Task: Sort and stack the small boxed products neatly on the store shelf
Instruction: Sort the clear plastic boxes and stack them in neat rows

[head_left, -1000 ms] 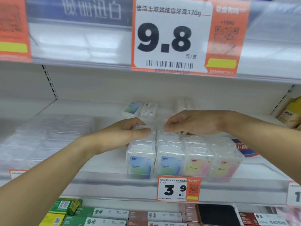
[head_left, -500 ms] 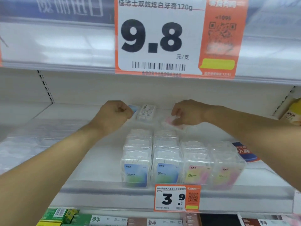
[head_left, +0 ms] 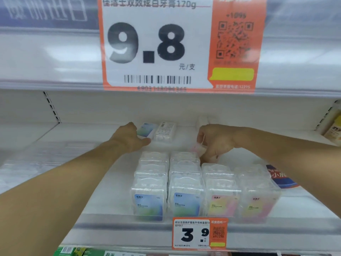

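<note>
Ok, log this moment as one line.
left hand grips blue box | right hand pinches pink box | front rows standing

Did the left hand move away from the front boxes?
Yes. The left hand went from the tops of the front rows of boxes deeper into the shelf, to the blue box lying near the back wall.

I'm seeing a white shelf (head_left: 114,191) carrying four front rows of clear boxes (head_left: 186,189), with two loose boxes (head_left: 156,131) lying behind.
</note>
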Action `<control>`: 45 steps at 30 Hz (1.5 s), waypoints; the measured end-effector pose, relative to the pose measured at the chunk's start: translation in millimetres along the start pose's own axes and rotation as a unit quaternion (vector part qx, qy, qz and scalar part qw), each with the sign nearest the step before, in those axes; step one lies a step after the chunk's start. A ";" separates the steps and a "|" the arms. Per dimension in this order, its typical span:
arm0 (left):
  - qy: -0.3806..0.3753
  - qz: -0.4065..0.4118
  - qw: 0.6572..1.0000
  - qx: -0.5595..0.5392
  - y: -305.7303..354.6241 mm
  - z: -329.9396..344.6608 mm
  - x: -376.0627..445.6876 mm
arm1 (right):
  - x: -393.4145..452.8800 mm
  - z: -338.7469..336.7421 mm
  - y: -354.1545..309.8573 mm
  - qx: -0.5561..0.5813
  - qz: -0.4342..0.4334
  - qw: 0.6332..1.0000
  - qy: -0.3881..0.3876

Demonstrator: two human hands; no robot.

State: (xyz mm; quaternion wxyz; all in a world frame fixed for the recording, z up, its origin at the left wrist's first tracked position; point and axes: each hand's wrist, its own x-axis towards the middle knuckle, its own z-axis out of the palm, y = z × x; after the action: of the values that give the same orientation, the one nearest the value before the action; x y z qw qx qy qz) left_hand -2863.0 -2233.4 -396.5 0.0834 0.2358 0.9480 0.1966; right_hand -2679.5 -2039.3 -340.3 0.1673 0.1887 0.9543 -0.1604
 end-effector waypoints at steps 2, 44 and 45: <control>0.004 -0.001 1.000 0.021 3.4 0.2 0.7 | -4.9 -2.2 6.3 -0.004 0.003 1.000 0.009; -0.311 0.125 0.849 -0.408 115.8 -31.9 11.6 | -60.4 -21.1 84.8 0.438 0.035 0.876 0.202; -0.301 0.120 0.853 -0.410 118.5 -32.9 8.9 | -59.7 -22.3 81.9 0.448 0.026 0.870 0.205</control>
State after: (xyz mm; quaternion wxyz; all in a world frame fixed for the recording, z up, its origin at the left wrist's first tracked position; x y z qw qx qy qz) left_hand -2830.0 -2143.9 -318.4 0.4296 0.3402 0.6743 0.4949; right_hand -2599.3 -1977.5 -317.6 -0.1304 0.2964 0.7878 -0.5239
